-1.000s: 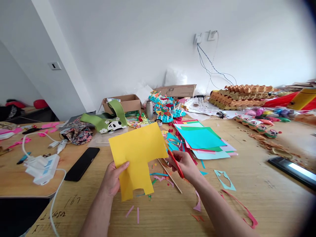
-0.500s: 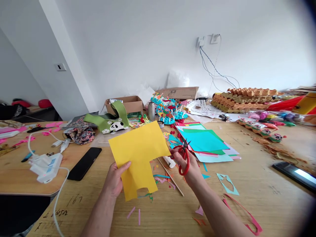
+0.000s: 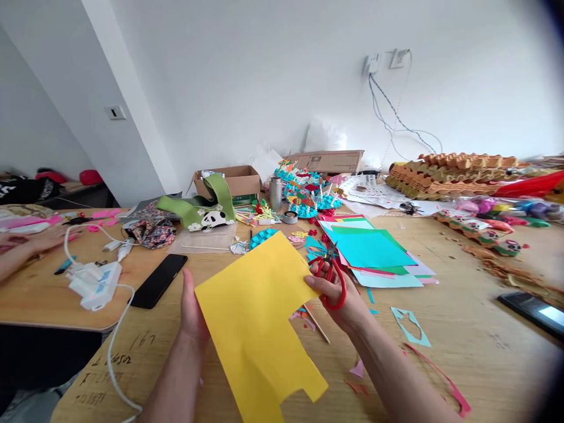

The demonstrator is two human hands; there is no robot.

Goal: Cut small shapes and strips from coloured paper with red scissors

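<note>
A sheet of yellow paper with notches cut out of its right side and lower edge hangs tilted above the table. My right hand pinches its right corner between thumb and fingers, and the same hand keeps hold of red-handled scissors, blades pointing up and away. Along the sheet's left edge is my left hand, open, thumb raised off the paper; its other fingers are hidden behind the sheet. Past the right hand lies a stack of coloured paper, blue on top.
Left of me are a black phone and a white power strip with cables. Another person's hand rests at the far left. Paper scraps, a thin stick and egg trays are about.
My left thumb has come off the yellow paper. The sheet has turned and dropped nearer to me, still pinched by my right hand. Another person's hand has appeared at the left.
</note>
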